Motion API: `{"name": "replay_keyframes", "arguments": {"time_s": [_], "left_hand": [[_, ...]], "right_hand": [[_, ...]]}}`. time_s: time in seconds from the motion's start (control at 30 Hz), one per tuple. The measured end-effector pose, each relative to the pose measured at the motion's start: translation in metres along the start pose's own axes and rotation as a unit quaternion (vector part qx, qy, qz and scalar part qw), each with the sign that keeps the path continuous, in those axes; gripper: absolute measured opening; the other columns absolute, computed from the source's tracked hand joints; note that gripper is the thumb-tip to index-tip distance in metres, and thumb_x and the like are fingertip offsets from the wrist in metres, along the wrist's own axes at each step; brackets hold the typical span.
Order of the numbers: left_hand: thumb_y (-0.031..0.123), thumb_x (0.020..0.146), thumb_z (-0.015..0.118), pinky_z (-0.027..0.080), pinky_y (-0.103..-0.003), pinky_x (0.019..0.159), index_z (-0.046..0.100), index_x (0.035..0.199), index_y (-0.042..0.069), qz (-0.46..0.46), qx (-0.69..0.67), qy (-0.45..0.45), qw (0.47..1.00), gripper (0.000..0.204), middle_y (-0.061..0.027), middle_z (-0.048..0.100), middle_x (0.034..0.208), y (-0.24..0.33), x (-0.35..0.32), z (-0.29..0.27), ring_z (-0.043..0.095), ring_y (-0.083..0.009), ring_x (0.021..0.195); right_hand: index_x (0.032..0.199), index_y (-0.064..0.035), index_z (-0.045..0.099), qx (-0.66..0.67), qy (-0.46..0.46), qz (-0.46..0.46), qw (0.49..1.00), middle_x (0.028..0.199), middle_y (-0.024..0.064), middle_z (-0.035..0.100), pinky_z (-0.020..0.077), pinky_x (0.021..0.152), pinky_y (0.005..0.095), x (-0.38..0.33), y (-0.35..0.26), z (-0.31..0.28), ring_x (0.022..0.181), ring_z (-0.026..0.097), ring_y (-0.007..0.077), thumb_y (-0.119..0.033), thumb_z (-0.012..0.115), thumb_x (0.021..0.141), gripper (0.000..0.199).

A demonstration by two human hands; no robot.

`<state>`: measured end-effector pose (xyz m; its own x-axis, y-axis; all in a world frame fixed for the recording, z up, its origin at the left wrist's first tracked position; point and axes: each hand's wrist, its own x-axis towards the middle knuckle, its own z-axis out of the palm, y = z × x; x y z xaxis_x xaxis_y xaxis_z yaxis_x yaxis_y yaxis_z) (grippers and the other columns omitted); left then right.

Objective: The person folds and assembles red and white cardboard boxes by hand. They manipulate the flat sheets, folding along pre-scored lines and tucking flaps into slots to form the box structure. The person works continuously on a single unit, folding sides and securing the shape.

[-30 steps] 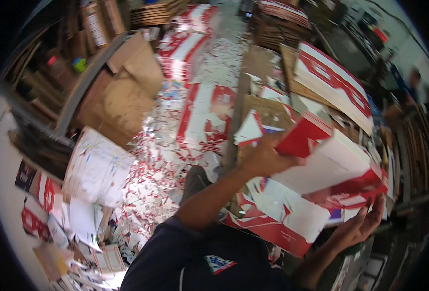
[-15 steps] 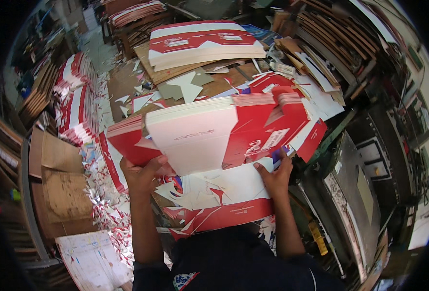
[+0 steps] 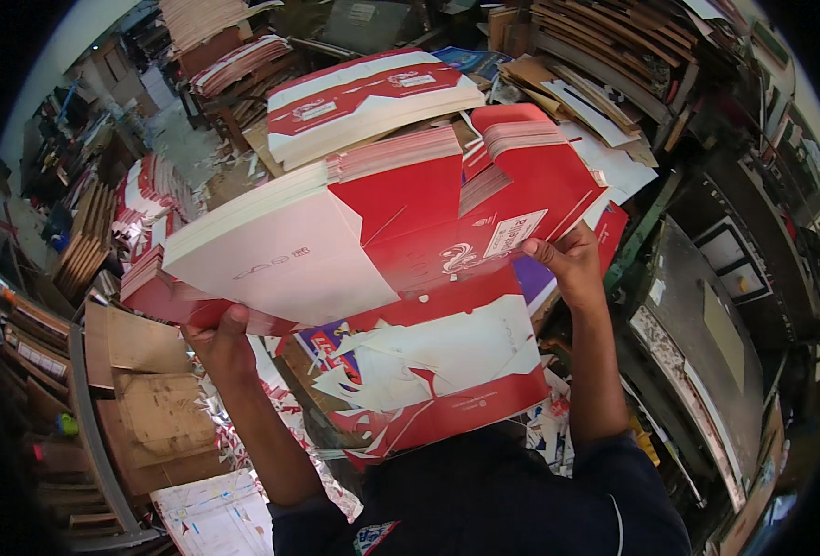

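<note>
Between my two hands I hold up a thick stack of die-cut red and white carton blanks (image 3: 280, 246), tilted with its left end lower. My left hand (image 3: 222, 347) grips the lower left corner, thumb on the front face. At the right end, my right hand (image 3: 572, 264) has its thumb on the red face and its fingers behind, out of sight. Beneath the stack lies a red and white printed sheet (image 3: 484, 338) with white paper offcuts (image 3: 368, 385) scattered on it, close to my body.
Another stack of red and white printed sheets (image 3: 373, 102) sits at the back of the table. More piles stand on the floor at left (image 3: 150, 190). Wooden boards (image 3: 614, 37) are racked at back right. A grey metal machine panel (image 3: 716, 324) stands at right; paper scraps litter the floor.
The stack has been raised toward me and now tilts more, its left end swinging out left and down. My hands have moved farther apart, and the view has shifted.
</note>
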<state>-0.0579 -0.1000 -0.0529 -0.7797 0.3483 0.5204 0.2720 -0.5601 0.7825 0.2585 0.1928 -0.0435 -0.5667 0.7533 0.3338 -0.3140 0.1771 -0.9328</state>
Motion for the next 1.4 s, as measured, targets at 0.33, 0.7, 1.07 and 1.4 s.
{"name": "replay_keyframes", "arguments": {"time_s": [0.33,0.7,1.07,1.4], "left_hand": [[0.014,0.086,0.078,0.053,-0.026,0.067,0.062,0.112,0.002,-0.075,0.091,-0.038,0.992,0.033,-0.0036,0.067,0.094,-0.018,-0.006,0.013,0.064,-0.0110,0.079],[0.025,0.082,0.082,0.055,-0.030,0.077,0.068,0.113,0.001,-0.176,0.127,0.019,0.976,0.042,-0.0075,0.073,0.098,-0.010,0.022,0.027,0.069,-0.0149,0.085],[0.017,0.084,0.081,0.058,-0.031,0.076,0.060,0.123,0.000,-0.296,0.049,-0.009,0.954,0.047,-0.0104,0.071,0.107,-0.027,0.010,0.020,0.071,-0.0175,0.087],[0.032,0.088,0.076,0.054,-0.034,0.085,0.053,0.135,-0.003,-0.389,0.166,-0.088,0.902,0.063,-0.0139,0.069,0.112,-0.070,0.003,-0.013,0.067,-0.0209,0.097]], "right_hand": [[0.133,-0.0014,0.052,-0.024,0.011,0.016,1.000,0.124,0.0113,0.066,0.0490,0.097,0.0328,-0.006,0.084,0.012,0.111,0.062,0.0175,-0.012,0.074,0.091,0.049],[0.125,0.0046,0.056,-0.072,-0.001,0.087,0.994,0.115,0.0145,0.068,0.0530,0.091,0.0321,0.010,0.034,0.024,0.100,0.067,0.0177,-0.015,0.072,0.090,0.043],[0.124,0.0038,0.057,-0.109,0.000,0.156,0.982,0.108,0.0145,0.071,0.0545,0.085,0.0309,-0.010,0.032,0.014,0.091,0.070,0.0182,-0.020,0.071,0.092,0.042],[0.119,0.0034,0.059,-0.165,-0.006,0.245,0.955,0.098,0.0101,0.071,0.0484,0.066,0.0267,-0.011,0.064,-0.008,0.075,0.064,0.0127,-0.021,0.072,0.089,0.041]]}}
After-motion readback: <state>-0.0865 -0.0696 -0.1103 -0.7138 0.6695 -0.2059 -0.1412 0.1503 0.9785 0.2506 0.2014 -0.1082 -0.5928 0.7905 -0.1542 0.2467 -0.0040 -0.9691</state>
